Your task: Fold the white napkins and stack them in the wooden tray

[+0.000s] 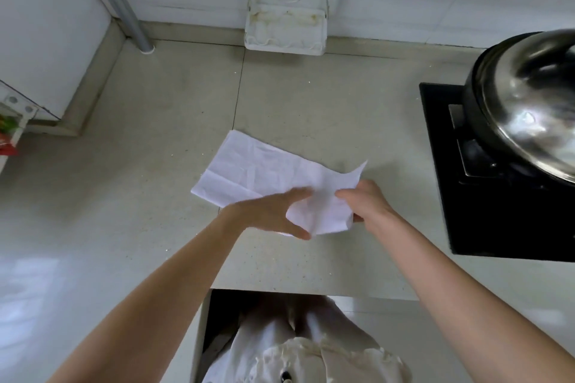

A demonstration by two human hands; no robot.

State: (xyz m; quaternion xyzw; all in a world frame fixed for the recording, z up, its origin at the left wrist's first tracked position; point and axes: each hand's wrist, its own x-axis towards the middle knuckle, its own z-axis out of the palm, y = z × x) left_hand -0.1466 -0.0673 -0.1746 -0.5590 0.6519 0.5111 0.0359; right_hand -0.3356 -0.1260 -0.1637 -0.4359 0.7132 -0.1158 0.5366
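Presently, a creased white paper napkin (258, 169) lies spread on the pale speckled stone countertop (155, 196), its long axis running from far left to near right. The far-left portion rests flat on the surface; the near-right end is raised off it and crumpled between both hands.

The left hand (273, 211) reaches in from the lower left, thumb and fingers spread around the near edge of the napkin and touching it (whether they actually pinch the paper cannot be told). The right hand (367, 202) has its fingers curled over the right end of the napkin and grips it, with one corner sticking up beyond the knuckles.

To the right, a black glass hob (485, 196) is set into the countertop, bearing a dark pot with a domed steel lid (529, 102). A white plastic rack (286, 25) stands against the tiled back wall.
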